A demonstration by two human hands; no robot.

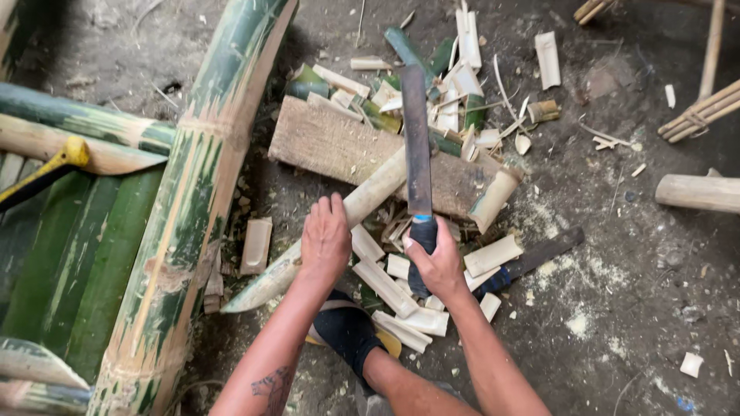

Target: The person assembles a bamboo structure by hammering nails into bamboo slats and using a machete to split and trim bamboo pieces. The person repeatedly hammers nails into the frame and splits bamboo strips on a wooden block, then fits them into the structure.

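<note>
My left hand (325, 235) grips a pale bamboo piece (375, 189) that slants up to the right onto a weathered wooden block (324, 142). My right hand (436, 262) is closed on the dark handle of a long machete (416, 142), whose blade points away from me over the block and the far end of the bamboo piece. Cut bamboo slats (385, 286) lie scattered on the ground between and below my hands. My foot in a dark sock and yellow sandal (347, 331) rests just under my left forearm.
Large green bamboo poles (200, 177) lie to the left. A second knife (532, 258) lies on the dirt right of my right hand. Bamboo offcuts (455, 85) pile behind the block. A pale log (697, 192) and bundled sticks (705, 112) sit at right.
</note>
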